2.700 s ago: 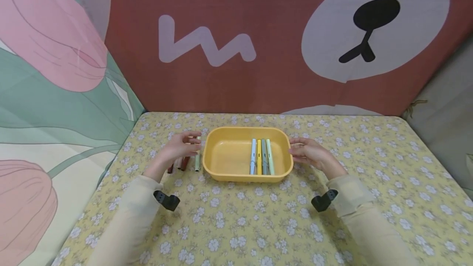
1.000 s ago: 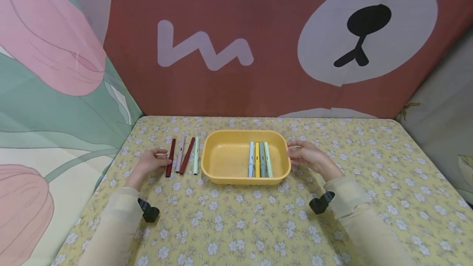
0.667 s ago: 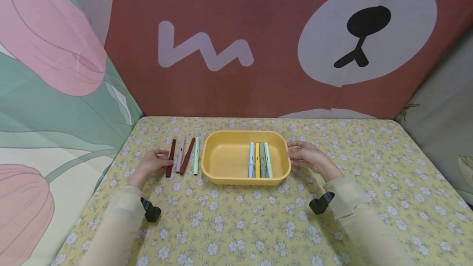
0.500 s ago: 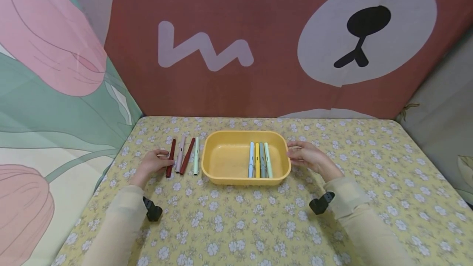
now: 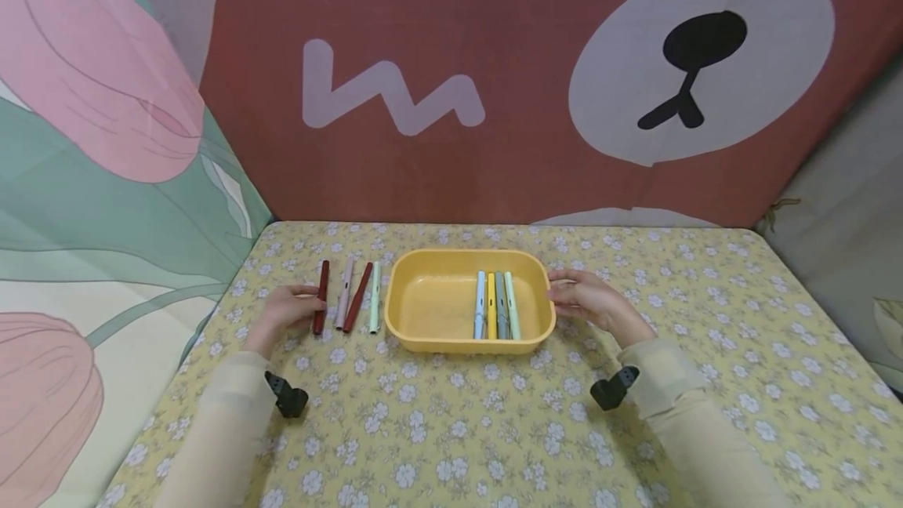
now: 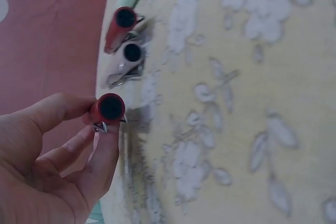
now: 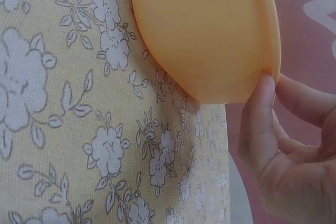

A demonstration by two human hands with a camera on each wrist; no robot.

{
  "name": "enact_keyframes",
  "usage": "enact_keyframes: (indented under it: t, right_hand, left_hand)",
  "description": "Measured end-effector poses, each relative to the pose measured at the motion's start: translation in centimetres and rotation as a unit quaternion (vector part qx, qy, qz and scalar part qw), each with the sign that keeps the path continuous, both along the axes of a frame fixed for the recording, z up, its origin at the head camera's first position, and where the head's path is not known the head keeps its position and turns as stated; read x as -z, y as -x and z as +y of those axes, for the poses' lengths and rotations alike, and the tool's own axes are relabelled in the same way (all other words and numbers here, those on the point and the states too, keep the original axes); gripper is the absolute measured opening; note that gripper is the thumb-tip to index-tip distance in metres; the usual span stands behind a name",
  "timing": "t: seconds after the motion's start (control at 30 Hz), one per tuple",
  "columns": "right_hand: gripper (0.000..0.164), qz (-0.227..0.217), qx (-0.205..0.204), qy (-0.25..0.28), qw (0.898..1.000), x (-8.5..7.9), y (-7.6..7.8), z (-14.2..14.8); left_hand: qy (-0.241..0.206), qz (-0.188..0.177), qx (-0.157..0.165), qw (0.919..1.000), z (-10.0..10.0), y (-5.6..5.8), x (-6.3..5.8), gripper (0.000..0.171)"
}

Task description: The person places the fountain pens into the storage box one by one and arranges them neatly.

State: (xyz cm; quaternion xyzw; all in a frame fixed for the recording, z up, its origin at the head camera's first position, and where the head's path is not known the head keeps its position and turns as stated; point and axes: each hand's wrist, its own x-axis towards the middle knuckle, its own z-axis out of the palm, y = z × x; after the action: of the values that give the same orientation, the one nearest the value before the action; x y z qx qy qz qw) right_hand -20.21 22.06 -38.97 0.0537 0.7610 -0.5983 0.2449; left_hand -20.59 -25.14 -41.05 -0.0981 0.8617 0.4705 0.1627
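Note:
My left hand pinches a dark red pen between thumb and fingers, at the left end of a row of pens. In the left wrist view the pen's round dark end and metal clip face the camera. A lilac pen, a second dark red pen and a mint green pen lie to its right. At the right end of a yellow tray, my right hand holds the rim with thumb and fingertips. Inside the tray's right half lie light blue, yellow, grey-blue and pale green pens.
A flowered yellow cloth covers the table. Behind its far edge stands a brown backdrop with a bear's face, and a floral curtain hangs at the left.
My left hand moved left from beside the tray to the end dark red pen, and over the last half second shifted that pen slightly left and away. My right hand stayed at the tray.

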Motion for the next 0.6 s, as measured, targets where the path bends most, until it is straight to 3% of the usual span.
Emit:
enact_keyframes:
  t: [0.27, 0.6]
  right_hand:
    - [0.054, 0.002, -0.006, -0.001, 1.000, -0.1, 0.0, 0.0]
    - [0.054, 0.000, -0.003, -0.001, 1.000, -0.1, -0.1, 0.0]
  left_hand:
    - [-0.081, 0.002, 0.010, 0.9966, -0.1, 0.0, -1.5, 0.060]
    - [-0.106, 0.011, 0.037, 0.9936, 2.3, 0.2, -3.3, 0.063]
